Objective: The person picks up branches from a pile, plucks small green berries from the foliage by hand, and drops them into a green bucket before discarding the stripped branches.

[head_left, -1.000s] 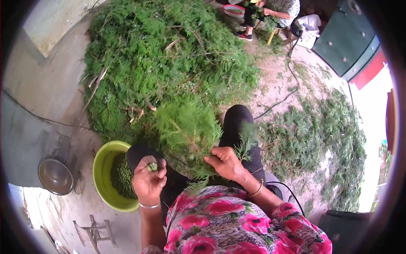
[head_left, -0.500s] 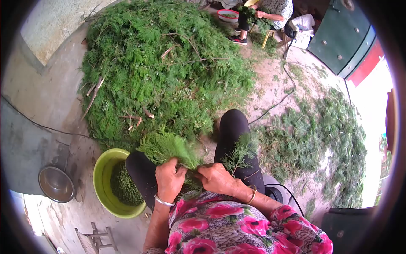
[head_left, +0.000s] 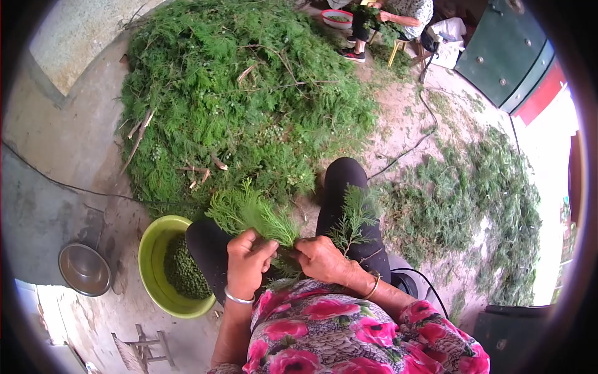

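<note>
My right hand (head_left: pixel 325 258) is closed round the stem end of a feathery green conifer sprig (head_left: pixel 258 213), held above my lap. Just left of it, my left hand (head_left: pixel 248 262) has its thumb and fingers pinched together beside the sprig. Whatever lies between those fingertips is too small or hidden to make out. Another conifer twig (head_left: pixel 354 221) rests across my right thigh. Beside my left knee stands a yellow-green basin (head_left: pixel 151 274) with many small green seed cones (head_left: pixel 185 268) in it.
A large heap of cut conifer branches (head_left: pixel 230 93) lies in front of me. Scattered clippings (head_left: pixel 461 206) cover the floor at right, crossed by a black cable (head_left: pixel 411 153). A metal bowl (head_left: pixel 85 269) and small wooden stool (head_left: pixel 146 349) are left. A seated person (head_left: pixel 405 15) handles greenery behind.
My left hand has come slightly down and away from the sprig. My right hand keeps its grip on the stem. The seated person's hands and greenery have shifted a little.
</note>
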Tool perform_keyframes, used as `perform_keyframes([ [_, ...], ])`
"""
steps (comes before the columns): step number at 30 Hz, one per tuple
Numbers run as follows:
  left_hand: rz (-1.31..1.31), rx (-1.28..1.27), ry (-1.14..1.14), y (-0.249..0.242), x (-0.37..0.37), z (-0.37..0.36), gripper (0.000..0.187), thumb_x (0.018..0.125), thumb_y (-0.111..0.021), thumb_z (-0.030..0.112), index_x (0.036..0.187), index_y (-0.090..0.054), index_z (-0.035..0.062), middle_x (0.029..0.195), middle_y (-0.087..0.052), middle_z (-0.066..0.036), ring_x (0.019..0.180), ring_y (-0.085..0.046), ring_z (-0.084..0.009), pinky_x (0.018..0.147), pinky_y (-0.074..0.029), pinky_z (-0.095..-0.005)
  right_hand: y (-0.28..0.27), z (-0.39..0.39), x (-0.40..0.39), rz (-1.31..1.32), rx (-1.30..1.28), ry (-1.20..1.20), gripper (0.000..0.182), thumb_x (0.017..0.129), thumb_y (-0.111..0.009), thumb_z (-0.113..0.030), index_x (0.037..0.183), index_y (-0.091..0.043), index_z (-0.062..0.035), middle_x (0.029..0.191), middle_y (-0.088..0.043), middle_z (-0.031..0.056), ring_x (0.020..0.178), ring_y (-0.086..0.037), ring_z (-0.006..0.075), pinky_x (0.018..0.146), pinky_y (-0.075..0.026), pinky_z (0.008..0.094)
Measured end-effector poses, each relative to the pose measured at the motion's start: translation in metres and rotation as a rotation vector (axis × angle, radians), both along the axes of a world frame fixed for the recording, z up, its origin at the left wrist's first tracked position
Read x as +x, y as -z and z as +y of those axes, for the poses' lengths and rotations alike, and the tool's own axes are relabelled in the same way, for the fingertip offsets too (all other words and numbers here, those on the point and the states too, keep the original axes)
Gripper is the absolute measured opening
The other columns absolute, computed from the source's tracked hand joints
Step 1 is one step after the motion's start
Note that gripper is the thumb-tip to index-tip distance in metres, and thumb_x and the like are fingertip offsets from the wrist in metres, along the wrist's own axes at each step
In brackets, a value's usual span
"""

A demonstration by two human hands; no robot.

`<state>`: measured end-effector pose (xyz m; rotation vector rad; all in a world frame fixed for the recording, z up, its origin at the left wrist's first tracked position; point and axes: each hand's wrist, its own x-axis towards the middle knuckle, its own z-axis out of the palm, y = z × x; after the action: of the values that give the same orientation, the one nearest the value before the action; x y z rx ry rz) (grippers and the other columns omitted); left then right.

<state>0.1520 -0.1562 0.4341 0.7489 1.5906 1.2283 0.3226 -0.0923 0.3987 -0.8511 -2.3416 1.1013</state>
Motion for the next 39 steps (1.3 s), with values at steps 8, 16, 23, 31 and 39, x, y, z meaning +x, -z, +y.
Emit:
perform_keyframes([
  [8, -0.55, 0.063, -0.221, 0.003, 0.002, 0.0, 0.012, 0.076, -0.065, 0.0, 0.085, -0.058, -0.0024, 0.068, -0.059, -0.012, 0.053, -0.054, -0.0197, 0.043, -0.041, -0.032, -0.003, 0.0, -0.005, 0.045, 0.009, 0.04, 0.01, 0.076, -0.059, -0.005, 0.071, -0.052, 0.0, 0.063, -0.055, 0.0219, 0.064, -0.058, 0.0424, 0.057, -0.045, 0.0484],
  [16, -0.963, 0.35, -0.181, 0.025, -0.011, -0.004, 0.032, 0.079, -0.06, 0.005, 0.11, -0.054, -0.004, 0.07, -0.057, -0.017, 0.05, -0.051, -0.0221, 0.042, -0.039, -0.0312, -0.008, 0.005, -0.007, 0.323, -0.443, -0.003, 0.008, 0.082, -0.066, -0.003, 0.08, -0.061, 0.002, 0.059, -0.05, 0.0056, 0.06, -0.042, 0.0057, 0.052, -0.04, 0.0279],
  [23, -1.386, 0.503, 0.0, 0.03, -0.016, -0.009, 0.067, 0.086, -0.054, 0.012, 0.145, -0.023, 0.0211, 0.066, -0.054, -0.018, 0.043, -0.044, -0.0149, 0.035, -0.034, -0.0236, -0.019, 0.007, -0.011, 0.451, -0.769, -0.089, 0.013, 0.085, -0.064, -0.007, 0.095, -0.067, 0.0016, 0.07, -0.059, -0.0059, 0.067, -0.045, 0.0023, 0.061, -0.041, 0.0219],
  [31, -1.453, 0.485, 0.113, 0.032, -0.023, -0.016, 0.033, 0.089, -0.049, 0.015, 0.12, -0.047, 0.0039, 0.063, -0.05, -0.011, 0.043, -0.041, -0.0118, 0.035, -0.032, -0.0238, -0.018, 0.01, -0.009, 0.515, -1.052, -0.182, 0.011, 0.085, -0.065, -0.011, 0.087, -0.068, 0.0003, 0.069, -0.058, -0.0052, 0.064, -0.044, 0.003, 0.058, -0.038, 0.0207],
  [39, -1.11, 0.704, -0.104, 0.001, -0.133, -0.037, 0.039, 0.091, -0.049, 0.018, 0.126, -0.046, -0.0001, 0.077, -0.052, -0.012, 0.055, -0.045, -0.0112, 0.044, -0.041, -0.0239, 0.004, 0.016, 0.021, 0.701, -1.127, 0.103, 0.016, 0.083, -0.067, -0.01, 0.07, -0.061, -0.003, 0.062, -0.052, -0.004, 0.052, -0.041, 0.0046, 0.047, -0.034, 0.0223],
])
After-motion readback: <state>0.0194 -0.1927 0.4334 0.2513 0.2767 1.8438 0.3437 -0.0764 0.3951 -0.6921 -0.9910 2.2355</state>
